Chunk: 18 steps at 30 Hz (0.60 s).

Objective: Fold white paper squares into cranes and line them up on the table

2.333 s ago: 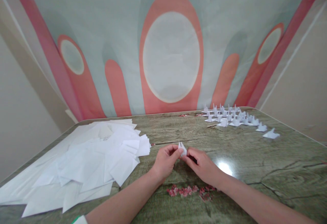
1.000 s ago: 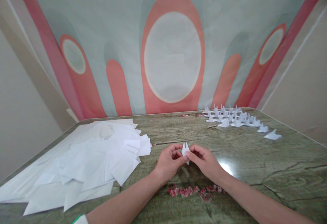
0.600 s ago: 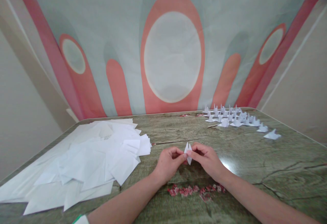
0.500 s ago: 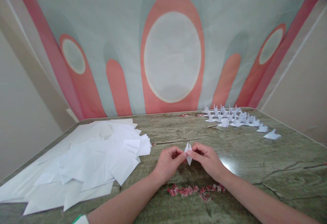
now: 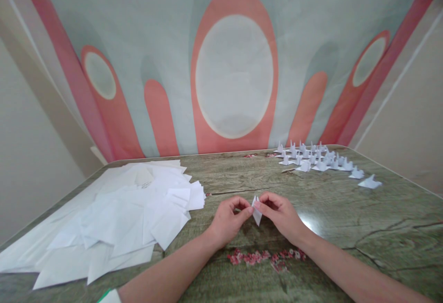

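The paper (image 5: 257, 216) stands near upright lengthwise, twin tips up, pinched between left hand (image 5: 228, 218) and right hand (image 5: 283, 214).

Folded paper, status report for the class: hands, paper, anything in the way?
Left hand and right hand both pinching the folded paper. Two points up, one tip down. Paper pile off left, paper birds far right, both apart from the hands.
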Motion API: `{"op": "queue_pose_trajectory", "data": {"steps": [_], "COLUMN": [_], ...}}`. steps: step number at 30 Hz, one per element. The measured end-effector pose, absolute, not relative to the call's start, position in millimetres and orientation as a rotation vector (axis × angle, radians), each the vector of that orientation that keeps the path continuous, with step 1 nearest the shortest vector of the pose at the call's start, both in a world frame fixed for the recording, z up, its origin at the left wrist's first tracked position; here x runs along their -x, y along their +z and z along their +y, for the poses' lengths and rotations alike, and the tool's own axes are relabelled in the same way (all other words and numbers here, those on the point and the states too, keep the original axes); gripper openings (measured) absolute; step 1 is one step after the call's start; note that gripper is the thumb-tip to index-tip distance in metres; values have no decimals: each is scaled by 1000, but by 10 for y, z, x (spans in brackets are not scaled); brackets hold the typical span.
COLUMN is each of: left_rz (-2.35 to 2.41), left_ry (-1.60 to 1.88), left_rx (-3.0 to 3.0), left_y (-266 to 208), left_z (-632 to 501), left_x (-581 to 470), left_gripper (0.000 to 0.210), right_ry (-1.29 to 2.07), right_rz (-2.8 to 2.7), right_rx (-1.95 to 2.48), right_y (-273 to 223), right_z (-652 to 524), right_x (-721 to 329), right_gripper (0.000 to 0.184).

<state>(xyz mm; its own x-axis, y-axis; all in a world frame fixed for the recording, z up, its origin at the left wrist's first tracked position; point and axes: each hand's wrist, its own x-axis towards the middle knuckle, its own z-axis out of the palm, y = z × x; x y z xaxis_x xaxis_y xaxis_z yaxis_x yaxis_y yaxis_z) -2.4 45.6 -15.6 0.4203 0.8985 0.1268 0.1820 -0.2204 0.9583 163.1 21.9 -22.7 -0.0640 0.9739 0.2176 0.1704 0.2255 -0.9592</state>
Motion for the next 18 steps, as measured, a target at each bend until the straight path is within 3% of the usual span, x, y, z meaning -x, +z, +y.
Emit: {"op": "queue_pose_trajectory", "data": {"steps": [10, 18], "left_rz": [934, 844], "left_ry": [828, 787], "left_rx": [-1618, -1496], "left_y": [-182, -180], "left_z": [416, 450], "left_x": [-7, 17], "left_gripper": [30, 28], "right_ry": [981, 698], "right_rz": [-1490, -1736], "right_rx": [1133, 1006], "right_y": [-164, -62], "right_z": [182, 270], "right_x": [-1589, -1815], "right_gripper": [30, 12]}}
